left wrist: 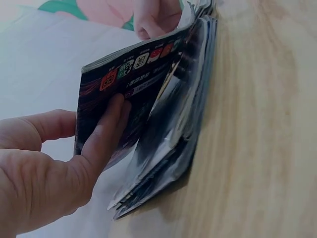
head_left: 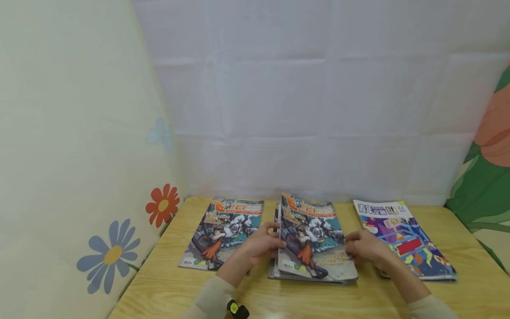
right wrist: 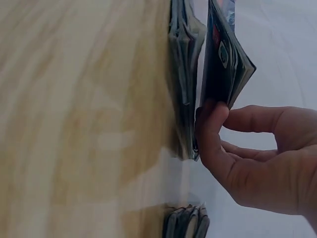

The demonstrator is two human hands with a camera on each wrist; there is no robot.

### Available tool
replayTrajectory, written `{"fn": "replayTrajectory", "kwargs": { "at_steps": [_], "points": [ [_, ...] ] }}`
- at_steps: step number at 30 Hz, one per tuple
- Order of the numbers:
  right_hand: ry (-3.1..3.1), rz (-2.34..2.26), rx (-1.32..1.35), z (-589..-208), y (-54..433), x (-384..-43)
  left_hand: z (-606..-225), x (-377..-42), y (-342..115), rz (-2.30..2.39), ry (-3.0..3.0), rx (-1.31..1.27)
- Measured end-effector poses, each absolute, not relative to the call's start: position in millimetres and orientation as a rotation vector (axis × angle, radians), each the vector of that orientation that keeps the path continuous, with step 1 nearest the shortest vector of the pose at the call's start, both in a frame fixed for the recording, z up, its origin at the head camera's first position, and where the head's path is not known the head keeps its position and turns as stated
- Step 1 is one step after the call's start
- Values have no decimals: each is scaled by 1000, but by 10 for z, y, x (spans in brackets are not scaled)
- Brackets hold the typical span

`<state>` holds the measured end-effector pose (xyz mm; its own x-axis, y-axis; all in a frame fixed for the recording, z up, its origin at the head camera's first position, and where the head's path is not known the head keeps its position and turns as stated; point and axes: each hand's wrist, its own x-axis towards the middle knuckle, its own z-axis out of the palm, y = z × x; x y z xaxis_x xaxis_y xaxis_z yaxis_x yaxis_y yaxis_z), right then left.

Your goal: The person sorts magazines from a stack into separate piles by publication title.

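Observation:
A comic magazine (head_left: 312, 241) with an orange title and a figure in red is held by both hands above the middle pile of magazines (head_left: 275, 272). My left hand (head_left: 260, 243) pinches its left edge, thumb on the cover and fingers beneath, against the dark back cover (left wrist: 138, 82). On the opposite edge my right hand (head_left: 366, 247) pinches it between thumb and fingers. In the right wrist view, a gap separates the held magazine (right wrist: 223, 64) from the pile (right wrist: 184, 89) underneath. The left wrist view shows the held magazine tilted over that pile (left wrist: 183, 124).
A magazine with the same cover (head_left: 235, 226) lies to the left on the wooden table (head_left: 159, 288). At right rests a stack topped by a purple and blue magazine (head_left: 418, 248). White cloth (head_left: 303, 97) hangs behind, and a flowered wall (head_left: 79, 133) borders the left side.

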<state>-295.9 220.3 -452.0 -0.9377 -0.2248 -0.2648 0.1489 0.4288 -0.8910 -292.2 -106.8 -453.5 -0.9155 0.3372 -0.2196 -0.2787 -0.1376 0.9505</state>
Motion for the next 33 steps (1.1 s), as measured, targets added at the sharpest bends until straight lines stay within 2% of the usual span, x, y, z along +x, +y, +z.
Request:
{"fn": "replayTrajectory", "kwargs": {
  "at_steps": [9,18,33],
  "points": [
    [2307,-1608,-74,-4420,2169,-2942,-4460,-2957,-1169,2075,1797,124],
    [2111,-1804,-174,-4285,1957,-2983,-4304,-2960,-1555,2009,1941,136],
    [1830,-1837,-236,-4310,878,-3104,-4282,-2826,-2649,2020,2064,84]
  ]
}}
